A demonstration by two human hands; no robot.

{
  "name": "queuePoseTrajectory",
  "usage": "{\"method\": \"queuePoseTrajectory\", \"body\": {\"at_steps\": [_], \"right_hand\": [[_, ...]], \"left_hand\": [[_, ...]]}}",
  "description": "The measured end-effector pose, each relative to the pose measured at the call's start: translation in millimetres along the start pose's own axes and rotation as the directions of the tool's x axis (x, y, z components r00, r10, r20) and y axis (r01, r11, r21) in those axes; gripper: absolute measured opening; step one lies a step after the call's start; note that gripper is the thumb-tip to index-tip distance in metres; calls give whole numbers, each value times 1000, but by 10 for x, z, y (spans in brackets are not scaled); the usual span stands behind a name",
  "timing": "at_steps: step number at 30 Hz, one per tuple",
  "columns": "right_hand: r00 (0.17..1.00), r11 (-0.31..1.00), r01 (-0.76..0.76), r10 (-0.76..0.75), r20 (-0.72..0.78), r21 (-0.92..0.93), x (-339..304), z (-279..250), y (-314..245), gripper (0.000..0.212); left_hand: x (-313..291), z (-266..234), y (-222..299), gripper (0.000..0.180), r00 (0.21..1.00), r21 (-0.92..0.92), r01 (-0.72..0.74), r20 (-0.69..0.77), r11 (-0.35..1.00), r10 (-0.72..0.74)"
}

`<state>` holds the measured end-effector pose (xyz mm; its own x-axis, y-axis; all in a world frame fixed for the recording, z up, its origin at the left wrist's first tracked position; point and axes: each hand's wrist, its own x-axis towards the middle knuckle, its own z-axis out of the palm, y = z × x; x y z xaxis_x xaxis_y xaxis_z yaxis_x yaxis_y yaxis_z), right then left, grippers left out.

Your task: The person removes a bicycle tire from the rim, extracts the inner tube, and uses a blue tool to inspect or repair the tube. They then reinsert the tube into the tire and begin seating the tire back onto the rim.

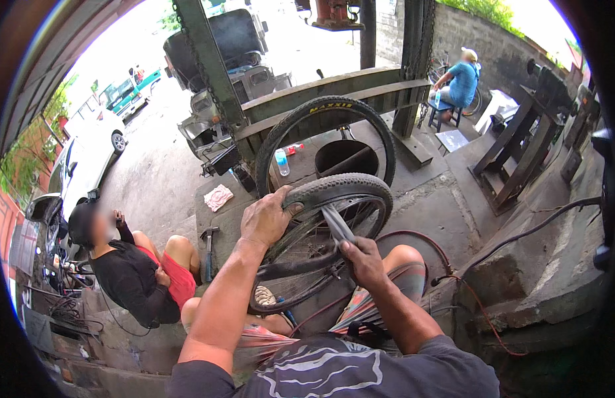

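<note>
A bicycle wheel (383,215) with a knobbly black tyre leans between my knees, its spokes facing up at a tilt. My left hand (266,217) is closed on the tyre (341,184) at its upper left. From between the tyre and the rim comes a grey inner tube (337,225). My right hand (364,263) pinches that tube at the wheel's right side. Part of the tube lies along the wheel's near side. How far the tube still sits inside the tyre is hidden.
Beyond the wheel, another bicycle tyre (271,140) stands against a round black basin (347,158). A hammer (209,252), a pink cloth (218,197) and a water bottle (281,162) lie or stand nearby. A person (132,275) sits close at left. A red hose (432,242) curves at right.
</note>
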<state>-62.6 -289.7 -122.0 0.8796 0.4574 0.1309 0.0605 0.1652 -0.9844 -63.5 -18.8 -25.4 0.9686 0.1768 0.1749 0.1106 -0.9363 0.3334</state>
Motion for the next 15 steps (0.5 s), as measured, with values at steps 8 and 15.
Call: {"method": "queuePoseTrajectory", "body": {"at_steps": [8,15], "right_hand": [[977,701,-197,196,80,685,316,28,169,35],[915,722,-397,268,300,567,-240,895,64,50]], "left_hand": [[273,-99,152,70,990,-205,51,143,978,-21],[-113,-158,302,66,991,-230,66,129,971,-37]]}}
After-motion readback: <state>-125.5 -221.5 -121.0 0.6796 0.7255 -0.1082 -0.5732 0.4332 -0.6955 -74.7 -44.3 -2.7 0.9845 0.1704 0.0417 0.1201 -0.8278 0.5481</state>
